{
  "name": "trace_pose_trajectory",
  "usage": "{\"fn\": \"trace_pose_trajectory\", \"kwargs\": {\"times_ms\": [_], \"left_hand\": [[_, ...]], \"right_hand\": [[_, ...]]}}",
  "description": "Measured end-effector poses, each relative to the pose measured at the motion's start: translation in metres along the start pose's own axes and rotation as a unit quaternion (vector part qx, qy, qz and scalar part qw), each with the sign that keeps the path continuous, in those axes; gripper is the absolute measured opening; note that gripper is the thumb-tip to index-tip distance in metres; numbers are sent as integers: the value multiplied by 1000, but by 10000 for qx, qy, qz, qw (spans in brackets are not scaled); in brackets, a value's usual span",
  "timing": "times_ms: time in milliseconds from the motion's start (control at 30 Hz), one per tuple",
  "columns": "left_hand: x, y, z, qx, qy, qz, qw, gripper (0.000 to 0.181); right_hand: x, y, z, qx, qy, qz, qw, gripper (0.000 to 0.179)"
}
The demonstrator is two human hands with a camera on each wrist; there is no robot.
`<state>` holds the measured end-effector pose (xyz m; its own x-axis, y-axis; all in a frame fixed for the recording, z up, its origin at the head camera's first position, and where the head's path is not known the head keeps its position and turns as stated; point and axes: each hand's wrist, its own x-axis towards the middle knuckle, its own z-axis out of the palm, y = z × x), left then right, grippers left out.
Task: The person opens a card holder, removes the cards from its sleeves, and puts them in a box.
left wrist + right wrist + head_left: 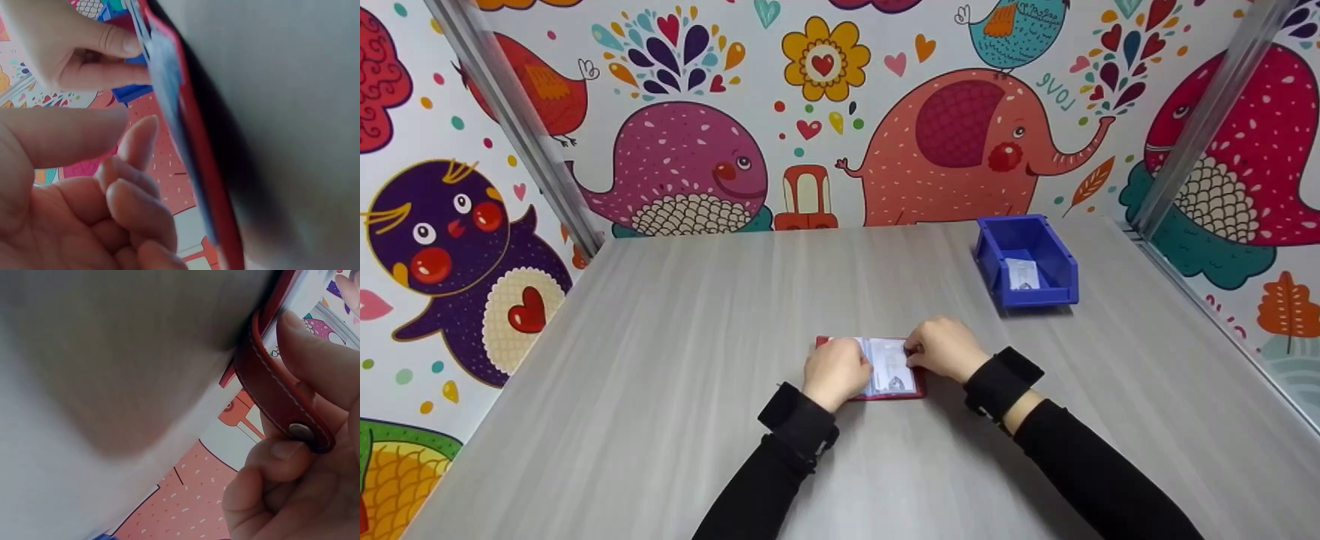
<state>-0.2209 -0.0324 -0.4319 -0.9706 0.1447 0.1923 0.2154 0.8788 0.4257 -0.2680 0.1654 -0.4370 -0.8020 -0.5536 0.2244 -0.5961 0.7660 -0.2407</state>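
Observation:
A red card holder (916,390) lies open on the table, with clear sleeves inside. Its right page bears a white card (891,367) printed with a small dark picture. At that card's right edge, my right hand (949,349) pinches it between thumb and forefinger. The holder's red snap strap (275,391) sticks out by the right fingers in the right wrist view. Over the left page is my left hand (834,373), hiding much of that page. Seen in the left wrist view, the left fingers (140,205) are loosely curled beside the holder with nothing between them.
A blue bin (1037,296) stands at the table's back right with a white card (1023,274) inside. The grey table (697,322) meets printed wall panels at the back and sides, joined by metal posts (521,120).

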Motion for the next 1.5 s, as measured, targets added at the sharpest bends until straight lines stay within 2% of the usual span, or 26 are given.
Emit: {"fn": "trace_pose_trajectory", "kwargs": {"times_ms": [300,567,767,867,1067,1233,1500], "left_hand": [[1,3,3,46,-333,-153,9993,35],[2,4,3,-39,-484,-215,9986,28],[2,5,3,-257,-784,-378,9959,22],[3,6,3,-197,-901,-442,9948,20],[3,7,3,50,-998,-404,9942,22],[4,7,2,-78,-1121,-520,9923,23],[4,4,2,-238,-1134,-467,9922,22]], "right_hand": [[0,-1,-1,10,6,69,10000,13],[-1,-1,-1,0,-2,59,10000,14],[-2,0,1,13,-8,64,10000,13],[-2,0,2,21,36,58,10000,13],[-3,0,2,44,139,-74,9999,11],[-3,1,2,60,124,-92,9999,10],[-3,2,2,98,58,-101,9999,10]]}}
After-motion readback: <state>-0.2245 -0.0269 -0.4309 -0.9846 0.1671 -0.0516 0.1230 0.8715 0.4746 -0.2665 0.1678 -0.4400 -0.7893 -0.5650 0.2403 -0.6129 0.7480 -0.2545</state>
